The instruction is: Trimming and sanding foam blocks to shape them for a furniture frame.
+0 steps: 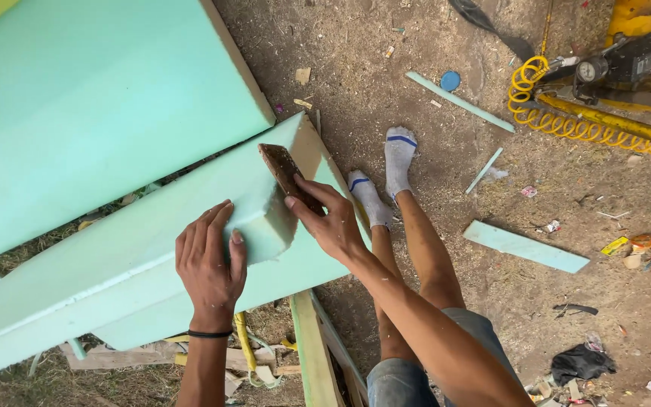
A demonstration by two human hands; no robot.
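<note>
My left hand (pixel 209 260) presses flat on a small mint-green foam block (pixel 261 218) that sits on a long green foam slab (pixel 114 264). My right hand (pixel 325 218) grips a brown flat tool (pixel 284 172), its upper end resting on the block's top edge. My legs in grey socks (pixel 386 173) stretch out over the dirt ground to the right.
A large foam block (pixel 92 98) fills the upper left. A wooden frame (pixel 314 354) shows under the slab. Foam strips (pixel 525 247) lie on the dirt, with a yellow coiled hose (pixel 559 120) and a machine (pixel 627 64) at upper right. Scraps lie at the bottom right.
</note>
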